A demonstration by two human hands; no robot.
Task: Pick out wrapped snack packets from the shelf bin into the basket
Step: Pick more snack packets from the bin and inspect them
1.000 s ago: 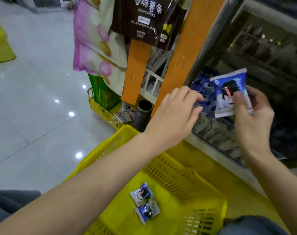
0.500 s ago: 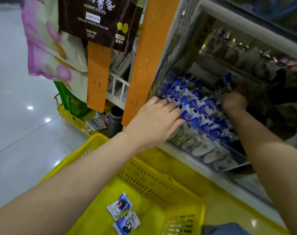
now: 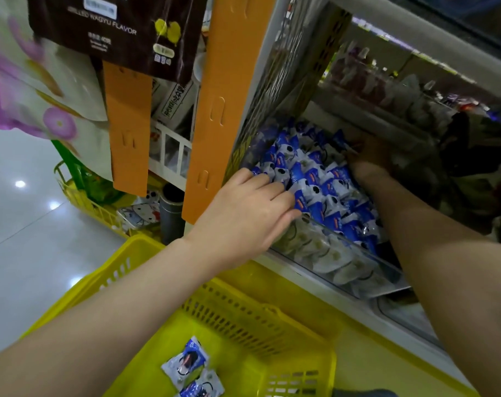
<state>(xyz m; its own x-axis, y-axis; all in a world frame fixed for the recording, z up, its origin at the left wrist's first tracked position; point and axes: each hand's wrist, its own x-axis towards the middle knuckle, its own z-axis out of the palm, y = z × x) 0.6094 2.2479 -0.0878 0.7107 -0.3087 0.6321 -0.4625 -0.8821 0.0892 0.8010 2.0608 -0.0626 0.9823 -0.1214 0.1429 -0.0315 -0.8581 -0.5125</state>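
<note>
The left hand [image 3: 243,216] lies flat, fingers straight and close together, on the blue-and-white snack packets [image 3: 323,184] in the shelf bin [image 3: 358,249] at 2 o'clock. The right hand [image 3: 369,159] reaches deeper in (shadowed; I cannot tell its grip). In the yellow basket [image 3: 243,310] at 6 o'clock lie two packets [image 3: 192,368].

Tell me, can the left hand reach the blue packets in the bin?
Probably yes. The left hand rests on the blue packets at the front of the bin, whose open top leaves nothing in between.
</note>
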